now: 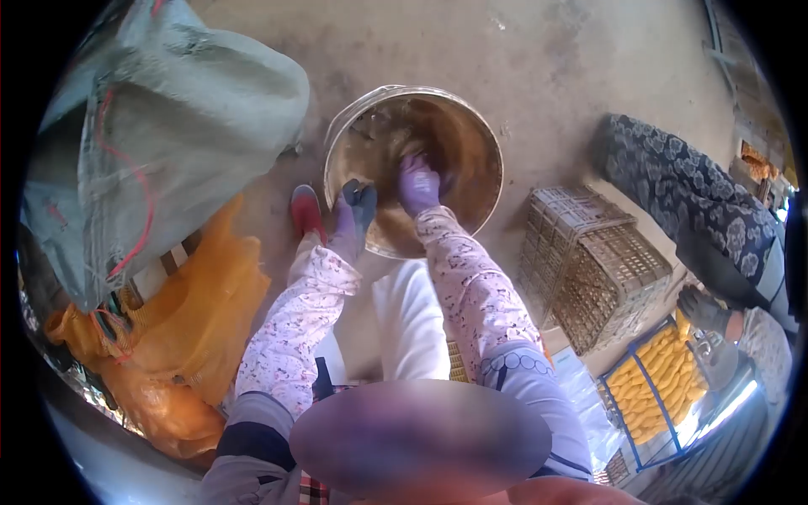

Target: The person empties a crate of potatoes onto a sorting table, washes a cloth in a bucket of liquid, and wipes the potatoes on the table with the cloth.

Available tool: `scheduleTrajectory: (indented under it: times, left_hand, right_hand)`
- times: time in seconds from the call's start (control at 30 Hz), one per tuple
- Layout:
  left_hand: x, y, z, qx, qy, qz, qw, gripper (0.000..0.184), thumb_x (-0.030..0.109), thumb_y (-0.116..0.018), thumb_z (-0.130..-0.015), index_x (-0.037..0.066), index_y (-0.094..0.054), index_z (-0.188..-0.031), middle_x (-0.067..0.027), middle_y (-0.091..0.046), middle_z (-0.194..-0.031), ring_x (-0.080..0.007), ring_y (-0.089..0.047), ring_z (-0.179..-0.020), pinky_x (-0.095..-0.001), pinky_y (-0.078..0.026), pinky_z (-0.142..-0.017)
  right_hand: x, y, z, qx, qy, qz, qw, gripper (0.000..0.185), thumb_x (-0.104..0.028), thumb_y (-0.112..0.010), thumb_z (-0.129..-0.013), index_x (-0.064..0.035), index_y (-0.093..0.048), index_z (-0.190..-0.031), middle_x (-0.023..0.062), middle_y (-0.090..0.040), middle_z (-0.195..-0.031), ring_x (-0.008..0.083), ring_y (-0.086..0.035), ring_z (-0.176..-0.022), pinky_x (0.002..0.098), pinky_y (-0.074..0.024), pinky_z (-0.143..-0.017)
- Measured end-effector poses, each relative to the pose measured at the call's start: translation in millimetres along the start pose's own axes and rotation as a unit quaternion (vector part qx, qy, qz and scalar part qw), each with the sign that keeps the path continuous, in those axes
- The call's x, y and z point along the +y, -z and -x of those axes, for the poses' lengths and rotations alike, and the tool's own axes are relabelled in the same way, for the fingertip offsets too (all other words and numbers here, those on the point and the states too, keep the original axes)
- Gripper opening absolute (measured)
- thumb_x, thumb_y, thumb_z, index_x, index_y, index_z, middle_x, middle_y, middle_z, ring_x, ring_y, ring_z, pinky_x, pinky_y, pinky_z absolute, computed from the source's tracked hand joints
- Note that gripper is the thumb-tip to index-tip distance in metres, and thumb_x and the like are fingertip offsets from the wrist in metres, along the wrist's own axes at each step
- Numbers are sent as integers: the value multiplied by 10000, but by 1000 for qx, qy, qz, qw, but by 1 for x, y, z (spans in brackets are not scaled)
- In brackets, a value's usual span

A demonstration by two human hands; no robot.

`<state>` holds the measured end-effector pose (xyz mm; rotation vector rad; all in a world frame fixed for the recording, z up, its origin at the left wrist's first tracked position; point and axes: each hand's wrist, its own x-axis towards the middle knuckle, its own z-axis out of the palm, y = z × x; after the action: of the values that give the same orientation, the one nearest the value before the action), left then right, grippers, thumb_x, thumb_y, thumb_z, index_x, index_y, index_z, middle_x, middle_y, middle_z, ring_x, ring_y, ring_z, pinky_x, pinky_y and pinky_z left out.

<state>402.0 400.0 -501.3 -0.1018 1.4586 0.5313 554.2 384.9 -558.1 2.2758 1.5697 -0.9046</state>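
Observation:
A large round metal tub [471, 126] with a brown, stained inside stands on the floor in the middle. My right hand [418, 185], in a purple glove, reaches down into it; its fingertips are blurred against the dark bottom. Over the tub's near left edge is my left hand [358, 206], in a purple glove with dark grey on the fingers. Whether it holds anything is too unclear to see. Floral sleeves cover both my forearms.
Grey-green sheeting [202, 101] and orange mesh sacks [189, 328] lie left. A red shoe [307, 212] is beside the tub. Right are a woven crate [581, 261], dark floral fabric [673, 185], and a blue-framed rack of yellow items [656, 387] near another person's gloved hand [705, 311].

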Motion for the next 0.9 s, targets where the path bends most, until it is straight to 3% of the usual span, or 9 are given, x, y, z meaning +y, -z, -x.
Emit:
scheduleTrajectory:
  times: [0.1,0.2,0.33,0.47,0.63,0.7,0.8,0.87,0.9]
  left_hand:
    - [-1,0,-2,10,14,-5,1000,480,476,-407,-907,175,-447,-1279,-88,-546,-1213,-242,-545,-1023,-380,-415,-849]
    - [-1,-2,-4,13,26,-19,999,465,462,-377,-919,165,-451,-1268,-70,-549,-1191,-228,-540,-1018,-374,-417,-834]
    - [2,1,-19,-56,67,-60,994,452,470,-417,-906,155,-490,-1222,-43,-542,-1019,-191,-519,-876,-338,-418,-736]
    - [10,-1,-48,-96,146,-160,972,552,547,-477,-868,133,-492,-1232,-39,-525,-925,-184,-508,-778,-332,-436,-665]
    - [21,-34,-57,-188,273,80,940,625,561,-520,-851,115,-477,-1287,-120,-579,-1177,-280,-541,-1094,-373,-446,-937]
    - [20,-38,-56,-202,112,-22,973,549,425,-519,-898,47,-452,-1291,-99,-542,-1222,-217,-513,-1113,-334,-436,-946]
    - [7,-13,-99,-388,-216,-255,859,400,229,-498,-934,-1,-465,-1260,-89,-537,-1196,-164,-514,-1084,-279,-446,-922]
    - [29,-16,-75,-332,58,-7,941,390,229,-511,-926,-8,-485,-1235,-94,-538,-1177,-168,-526,-1059,-266,-452,-903]
    - [32,-18,-59,-324,19,-31,945,352,209,-526,-917,-3,-515,-1197,-88,-559,-1120,-163,-543,-1012,-261,-459,-862]
  right_hand:
    - [20,11,7,1,180,209,961,289,-167,-445,-877,-63,-542,-1129,187,-610,-1062,316,-626,-829,434,-494,-758]
    - [36,4,4,38,-110,-174,978,212,-149,-568,-801,-60,-612,-989,170,-642,-942,287,-619,-891,432,-469,-801]
    - [17,42,35,96,-90,-407,904,165,-121,-630,-758,-18,-641,-887,153,-660,-851,313,-630,-837,392,-485,-719]
    - [2,148,115,29,-97,-586,804,200,69,-697,-657,-17,-556,-770,10,-514,-708,101,-481,-667,291,-428,-581]
    - [6,187,173,150,172,-520,823,321,11,-788,-533,-40,-539,-729,94,-572,-789,266,-567,-755,335,-454,-659]
    - [7,201,179,151,236,-499,820,335,-5,-803,-527,-43,-543,-735,105,-588,-806,290,-572,-791,350,-458,-681]
    - [17,176,176,156,171,-458,858,267,-50,-742,-614,-29,-576,-822,126,-617,-922,325,-589,-882,375,-456,-808]
    - [24,152,159,143,148,-346,916,253,-25,-728,-607,-56,-544,-777,109,-584,-878,315,-551,-888,419,-437,-761]
    - [29,135,153,115,136,-272,946,243,-30,-704,-626,-57,-545,-807,112,-583,-914,319,-545,-925,427,-429,-782]
